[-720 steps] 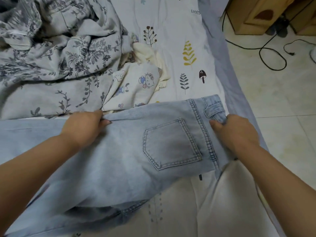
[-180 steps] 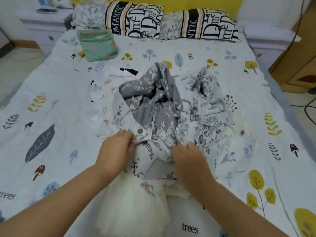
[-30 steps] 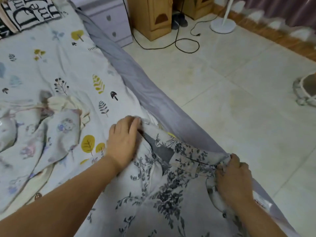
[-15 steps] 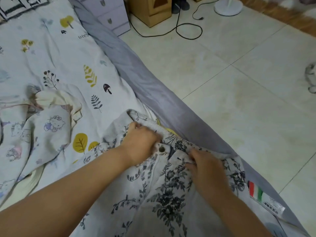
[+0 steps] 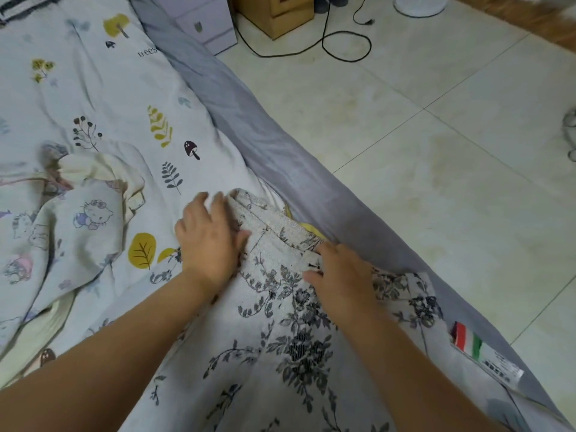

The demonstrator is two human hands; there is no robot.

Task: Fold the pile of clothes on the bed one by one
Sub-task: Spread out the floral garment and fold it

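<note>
While spread, left hand point(image 5: 209, 241) presses floral garment point(image 5: 280, 332); right hand point(image 5: 339, 282) — seemingly flat.

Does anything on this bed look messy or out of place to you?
Mostly the cartoon-print garment: it lies crumpled and unfolded at the left of the bedsheet. The floral trousers sit close to the bed's edge, waistband bunched between the left hand and right hand. Nothing looks torn or spilled.

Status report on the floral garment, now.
Left hand flat on floral garment near waistband. Right hand fingers curled at waistband, grip unclear. Cartoon-print garment lies beside, apart.
</note>
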